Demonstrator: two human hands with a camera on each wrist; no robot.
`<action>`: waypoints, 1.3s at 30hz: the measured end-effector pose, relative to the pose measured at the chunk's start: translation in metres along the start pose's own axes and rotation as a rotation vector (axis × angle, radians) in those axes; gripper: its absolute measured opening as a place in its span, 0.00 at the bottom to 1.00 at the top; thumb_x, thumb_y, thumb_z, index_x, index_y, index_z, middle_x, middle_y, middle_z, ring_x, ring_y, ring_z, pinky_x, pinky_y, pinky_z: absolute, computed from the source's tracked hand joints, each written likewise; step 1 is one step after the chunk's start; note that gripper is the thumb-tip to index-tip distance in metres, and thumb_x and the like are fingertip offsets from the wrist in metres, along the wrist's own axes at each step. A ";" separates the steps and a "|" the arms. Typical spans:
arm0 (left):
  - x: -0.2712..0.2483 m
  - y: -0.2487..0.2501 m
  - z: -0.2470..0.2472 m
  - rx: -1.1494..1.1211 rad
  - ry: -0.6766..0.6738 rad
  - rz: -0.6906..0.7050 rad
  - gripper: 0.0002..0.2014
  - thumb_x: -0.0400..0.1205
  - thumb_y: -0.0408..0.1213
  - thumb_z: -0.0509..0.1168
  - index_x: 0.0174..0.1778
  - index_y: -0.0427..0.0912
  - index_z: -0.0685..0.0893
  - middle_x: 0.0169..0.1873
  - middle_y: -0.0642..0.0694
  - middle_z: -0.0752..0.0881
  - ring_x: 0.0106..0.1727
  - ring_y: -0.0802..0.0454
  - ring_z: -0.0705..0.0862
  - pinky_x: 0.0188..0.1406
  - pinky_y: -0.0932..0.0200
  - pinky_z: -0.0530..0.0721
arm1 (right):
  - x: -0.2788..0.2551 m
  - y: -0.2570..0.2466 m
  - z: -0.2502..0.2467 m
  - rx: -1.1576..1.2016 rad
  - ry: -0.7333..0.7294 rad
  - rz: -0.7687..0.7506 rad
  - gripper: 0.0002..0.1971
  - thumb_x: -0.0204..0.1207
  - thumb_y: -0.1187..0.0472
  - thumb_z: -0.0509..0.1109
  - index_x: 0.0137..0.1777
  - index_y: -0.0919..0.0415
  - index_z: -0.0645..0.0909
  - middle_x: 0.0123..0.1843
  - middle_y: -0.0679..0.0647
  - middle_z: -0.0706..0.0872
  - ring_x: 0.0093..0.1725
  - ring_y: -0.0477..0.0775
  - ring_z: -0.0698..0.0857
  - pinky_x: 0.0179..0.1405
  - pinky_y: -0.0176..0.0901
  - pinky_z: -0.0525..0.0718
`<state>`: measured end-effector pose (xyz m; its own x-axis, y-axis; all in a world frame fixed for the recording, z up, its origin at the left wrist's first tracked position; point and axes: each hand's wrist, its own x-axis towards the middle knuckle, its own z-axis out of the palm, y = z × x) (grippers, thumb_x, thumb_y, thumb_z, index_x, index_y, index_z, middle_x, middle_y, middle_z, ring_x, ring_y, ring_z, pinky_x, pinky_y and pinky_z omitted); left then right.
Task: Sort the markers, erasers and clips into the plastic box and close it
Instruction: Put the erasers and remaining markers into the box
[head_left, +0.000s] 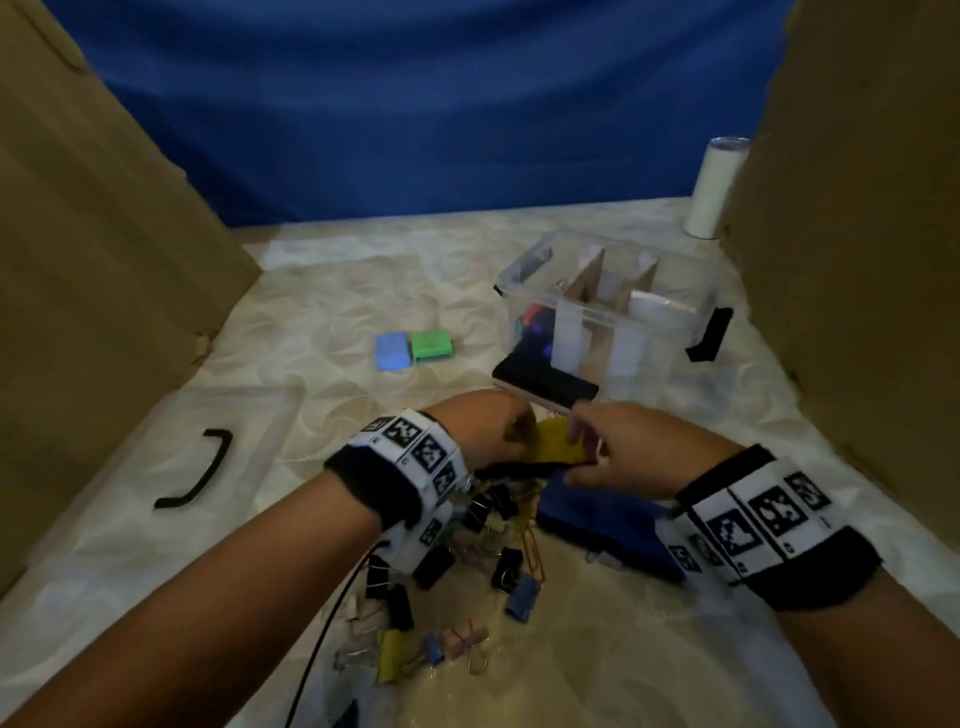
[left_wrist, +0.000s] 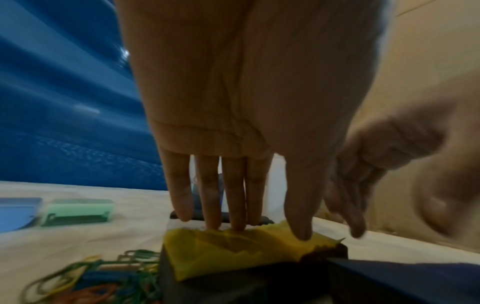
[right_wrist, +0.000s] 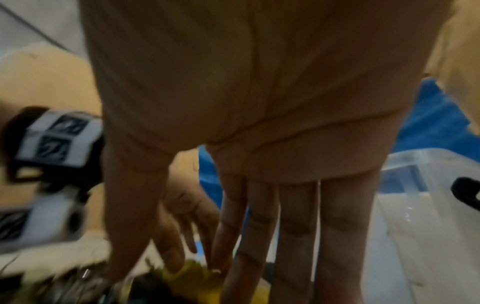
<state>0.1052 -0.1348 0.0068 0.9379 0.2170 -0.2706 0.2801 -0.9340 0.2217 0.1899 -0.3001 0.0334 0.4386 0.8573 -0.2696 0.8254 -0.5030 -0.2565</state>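
Note:
A yellow-topped eraser (head_left: 558, 444) with a dark underside is held just above the clip pile. My left hand (head_left: 511, 431) pinches it: the thumb lies on the yellow face (left_wrist: 233, 248) and the fingers reach behind its far edge. My right hand (head_left: 584, 441) reaches in from the right with straight fingers at the eraser's right edge, blurred in the left wrist view. The clear plastic box (head_left: 696, 312) stands open behind, with cardboard dividers and coloured markers in its left part. A blue eraser (head_left: 392, 352) and a green eraser (head_left: 431, 345) lie to its left.
A black eraser (head_left: 545, 383) lies before the box and a large dark-blue one (head_left: 608, 525) under my right wrist. Several binder and paper clips (head_left: 467, 577) are heaped near me. The clear lid (head_left: 130, 467) with its black handle lies left. Cardboard walls flank both sides; a white roll (head_left: 714, 187) stands back right.

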 end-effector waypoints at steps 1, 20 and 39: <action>0.003 0.006 0.000 0.008 -0.019 -0.003 0.22 0.78 0.45 0.68 0.68 0.44 0.78 0.64 0.44 0.82 0.62 0.45 0.81 0.58 0.55 0.78 | -0.002 -0.001 0.006 -0.069 -0.055 0.013 0.21 0.68 0.43 0.74 0.57 0.49 0.74 0.53 0.49 0.82 0.49 0.50 0.81 0.47 0.45 0.81; -0.022 -0.037 -0.048 -0.322 0.019 -0.216 0.33 0.79 0.49 0.67 0.79 0.48 0.65 0.69 0.48 0.79 0.60 0.51 0.79 0.61 0.58 0.76 | 0.004 0.032 -0.012 0.745 0.214 0.107 0.31 0.71 0.51 0.76 0.72 0.51 0.66 0.61 0.53 0.81 0.56 0.52 0.84 0.54 0.49 0.85; -0.056 -0.103 -0.053 -1.411 0.248 -0.323 0.30 0.77 0.43 0.53 0.73 0.30 0.71 0.59 0.28 0.81 0.51 0.39 0.86 0.47 0.50 0.87 | 0.050 -0.030 0.008 0.762 0.225 -0.271 0.30 0.66 0.52 0.73 0.64 0.42 0.62 0.62 0.49 0.79 0.57 0.51 0.84 0.61 0.55 0.84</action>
<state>0.0343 -0.0356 0.0486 0.7664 0.5363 -0.3536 0.3072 0.1774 0.9350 0.1842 -0.2430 0.0200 0.3873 0.9198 0.0625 0.4815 -0.1440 -0.8645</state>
